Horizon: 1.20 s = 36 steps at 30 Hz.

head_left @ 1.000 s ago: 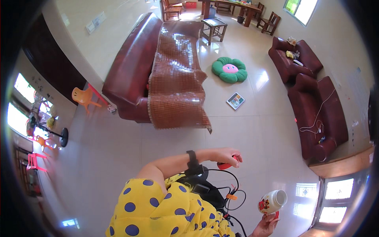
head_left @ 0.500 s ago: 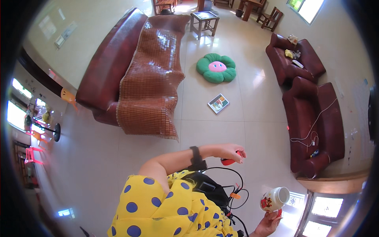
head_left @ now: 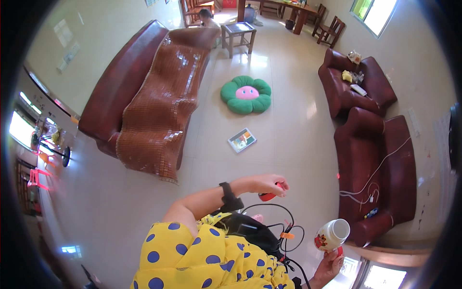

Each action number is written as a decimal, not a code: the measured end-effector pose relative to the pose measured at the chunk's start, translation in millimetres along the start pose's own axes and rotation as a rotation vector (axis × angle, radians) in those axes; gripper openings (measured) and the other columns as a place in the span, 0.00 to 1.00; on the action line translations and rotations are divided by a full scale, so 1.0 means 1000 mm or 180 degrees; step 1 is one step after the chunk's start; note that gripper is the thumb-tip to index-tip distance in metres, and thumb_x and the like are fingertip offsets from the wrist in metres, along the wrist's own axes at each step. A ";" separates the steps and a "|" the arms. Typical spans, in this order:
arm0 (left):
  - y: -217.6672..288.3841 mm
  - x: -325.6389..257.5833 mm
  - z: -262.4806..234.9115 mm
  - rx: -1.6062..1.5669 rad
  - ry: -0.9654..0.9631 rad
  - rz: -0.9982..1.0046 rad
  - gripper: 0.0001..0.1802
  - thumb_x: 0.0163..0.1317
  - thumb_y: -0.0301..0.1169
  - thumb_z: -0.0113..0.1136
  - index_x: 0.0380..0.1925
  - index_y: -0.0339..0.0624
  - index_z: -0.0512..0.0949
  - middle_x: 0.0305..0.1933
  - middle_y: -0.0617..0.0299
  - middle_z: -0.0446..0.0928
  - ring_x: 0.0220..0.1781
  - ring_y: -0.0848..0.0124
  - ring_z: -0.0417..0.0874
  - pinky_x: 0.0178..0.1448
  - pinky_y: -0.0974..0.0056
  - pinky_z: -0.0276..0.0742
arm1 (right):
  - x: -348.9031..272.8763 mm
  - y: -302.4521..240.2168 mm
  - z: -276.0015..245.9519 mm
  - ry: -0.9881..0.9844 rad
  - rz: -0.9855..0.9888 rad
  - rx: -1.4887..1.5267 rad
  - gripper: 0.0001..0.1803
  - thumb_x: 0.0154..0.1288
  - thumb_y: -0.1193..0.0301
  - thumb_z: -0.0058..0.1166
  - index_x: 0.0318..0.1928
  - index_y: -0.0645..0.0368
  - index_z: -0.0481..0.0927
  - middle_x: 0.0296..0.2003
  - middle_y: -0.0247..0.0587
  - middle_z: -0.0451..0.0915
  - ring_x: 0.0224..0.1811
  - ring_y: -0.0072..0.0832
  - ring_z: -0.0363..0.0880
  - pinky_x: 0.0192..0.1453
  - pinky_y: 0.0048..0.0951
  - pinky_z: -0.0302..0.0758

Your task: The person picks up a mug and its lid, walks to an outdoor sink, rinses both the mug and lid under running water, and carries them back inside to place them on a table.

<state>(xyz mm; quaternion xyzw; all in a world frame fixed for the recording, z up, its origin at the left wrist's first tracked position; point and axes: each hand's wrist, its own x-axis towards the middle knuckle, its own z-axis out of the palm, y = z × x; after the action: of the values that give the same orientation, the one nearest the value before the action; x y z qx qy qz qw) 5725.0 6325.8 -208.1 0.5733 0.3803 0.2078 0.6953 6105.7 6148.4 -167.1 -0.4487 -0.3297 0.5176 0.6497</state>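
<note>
My left hand [head_left: 269, 184] reaches forward with its fingers curled round a red lid [head_left: 266, 197], which is partly covered by the palm. To the lower right, my right hand [head_left: 329, 264] grips the red handle of a white cup [head_left: 330, 235] with a cartoon animal on its side. The cup's mouth is uncovered and tilts up to the right; its inside looks white, and I cannot tell whether it holds anything. The two hands are well apart.
Black cables [head_left: 294, 237] hang between my arms. A tablet-like item [head_left: 242, 140] and a green flower cushion [head_left: 246, 105] lie on the floor ahead. A long sofa [head_left: 115, 91] stands left, red armchairs [head_left: 358, 168] right. A person [head_left: 208, 20] is behind the sofa's far end.
The view has shifted, moving the floor things left and down in the picture. Both hands keep their holds; the cup sits slightly higher. A person now shows behind the sofa's far end.
</note>
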 end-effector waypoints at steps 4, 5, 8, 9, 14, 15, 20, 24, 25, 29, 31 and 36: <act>0.026 0.060 0.008 -0.0170 0.0195 -0.0150 0.29 0.59 0.42 0.61 0.56 0.33 0.73 0.51 0.56 0.78 0.53 0.69 0.77 0.57 0.67 0.71 | 0.088 -0.022 -0.025 -0.0328 0.0057 0.0288 0.20 0.75 0.59 0.48 0.54 0.64 0.71 0.48 0.42 0.77 0.56 0.31 0.73 0.68 0.45 0.63; 0.031 0.075 0.007 -0.0069 0.0203 -0.0148 0.29 0.60 0.43 0.61 0.56 0.33 0.73 0.51 0.56 0.77 0.53 0.69 0.76 0.58 0.67 0.71 | 0.108 -0.026 -0.023 -0.0133 0.0009 0.0274 0.21 0.74 0.58 0.49 0.55 0.64 0.71 0.46 0.41 0.77 0.54 0.31 0.74 0.67 0.44 0.65; 0.045 0.119 -0.007 -0.0043 0.0276 -0.0120 0.29 0.61 0.43 0.60 0.57 0.34 0.73 0.53 0.55 0.77 0.54 0.69 0.76 0.59 0.67 0.70 | 0.181 -0.027 -0.034 -0.0451 0.0061 0.0227 0.22 0.74 0.58 0.49 0.54 0.64 0.72 0.44 0.39 0.78 0.52 0.30 0.75 0.65 0.41 0.65; 0.049 0.132 -0.014 -0.0037 0.0259 -0.0115 0.29 0.61 0.43 0.60 0.57 0.34 0.73 0.53 0.55 0.77 0.54 0.69 0.76 0.59 0.67 0.70 | 0.205 -0.027 -0.031 -0.0547 0.0068 0.0224 0.22 0.73 0.57 0.50 0.53 0.64 0.73 0.42 0.39 0.78 0.49 0.29 0.75 0.64 0.40 0.66; 0.070 0.211 -0.069 -0.0029 0.0438 -0.0025 0.29 0.61 0.43 0.60 0.57 0.36 0.73 0.56 0.55 0.76 0.57 0.69 0.75 0.60 0.67 0.71 | 0.314 -0.023 -0.002 -0.0448 -0.0016 0.0153 0.20 0.72 0.55 0.51 0.41 0.64 0.75 0.36 0.37 0.76 0.42 0.25 0.72 0.49 0.30 0.66; 0.072 0.229 -0.082 -0.0030 0.0403 -0.0002 0.29 0.61 0.43 0.60 0.57 0.36 0.73 0.56 0.55 0.76 0.57 0.69 0.75 0.60 0.67 0.71 | 0.335 -0.021 0.003 -0.0341 0.0037 0.0139 0.20 0.72 0.56 0.52 0.42 0.64 0.75 0.36 0.36 0.76 0.41 0.24 0.72 0.49 0.30 0.66; 0.102 0.308 -0.151 -0.0218 0.0469 0.0079 0.27 0.62 0.40 0.60 0.58 0.36 0.73 0.56 0.55 0.76 0.56 0.69 0.76 0.60 0.66 0.72 | 0.440 -0.021 0.027 -0.0422 0.0215 0.0254 0.20 0.70 0.57 0.56 0.43 0.66 0.76 0.36 0.36 0.78 0.39 0.24 0.74 0.51 0.28 0.69; 0.144 0.356 -0.202 -0.0070 0.0640 -0.0026 0.27 0.62 0.39 0.59 0.57 0.36 0.73 0.56 0.55 0.76 0.56 0.69 0.76 0.60 0.66 0.72 | 0.523 -0.022 0.046 -0.0514 0.0221 0.0278 0.20 0.69 0.58 0.57 0.43 0.65 0.76 0.37 0.37 0.79 0.40 0.25 0.76 0.51 0.30 0.71; 0.142 0.370 -0.215 -0.0105 0.0648 0.0009 0.27 0.62 0.40 0.59 0.58 0.35 0.73 0.56 0.55 0.76 0.55 0.70 0.77 0.59 0.66 0.72 | 0.540 -0.023 0.050 -0.0553 0.0250 0.0283 0.20 0.69 0.58 0.57 0.43 0.65 0.76 0.37 0.37 0.79 0.40 0.25 0.76 0.51 0.30 0.71; 0.155 0.430 -0.262 -0.0145 0.0837 0.0136 0.29 0.62 0.41 0.60 0.59 0.35 0.72 0.56 0.55 0.76 0.52 0.71 0.77 0.54 0.68 0.75 | 0.629 -0.019 0.060 -0.0676 0.0242 0.0295 0.16 0.71 0.60 0.54 0.44 0.62 0.76 0.36 0.35 0.79 0.40 0.24 0.77 0.54 0.35 0.72; 0.167 0.460 -0.284 -0.0290 0.0971 0.0067 0.29 0.62 0.41 0.60 0.59 0.36 0.72 0.56 0.55 0.76 0.52 0.72 0.78 0.53 0.68 0.75 | 0.685 -0.015 0.056 -0.0778 0.0311 0.0355 0.14 0.73 0.61 0.52 0.45 0.60 0.76 0.34 0.33 0.79 0.41 0.24 0.78 0.59 0.41 0.71; 0.185 0.535 -0.336 -0.0443 0.1256 -0.0008 0.28 0.63 0.40 0.60 0.59 0.36 0.72 0.56 0.55 0.75 0.52 0.73 0.78 0.51 0.67 0.78 | 0.818 -0.009 0.077 -0.1098 0.0450 0.0493 0.13 0.73 0.63 0.51 0.46 0.60 0.76 0.38 0.36 0.80 0.43 0.26 0.78 0.60 0.42 0.71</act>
<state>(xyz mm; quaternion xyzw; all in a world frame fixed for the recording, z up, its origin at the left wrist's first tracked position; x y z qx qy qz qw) 5828.2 6975.3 -204.9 0.4717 0.4945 0.3409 0.6456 6241.9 6958.2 -158.9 -0.3241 -0.3630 0.6548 0.5782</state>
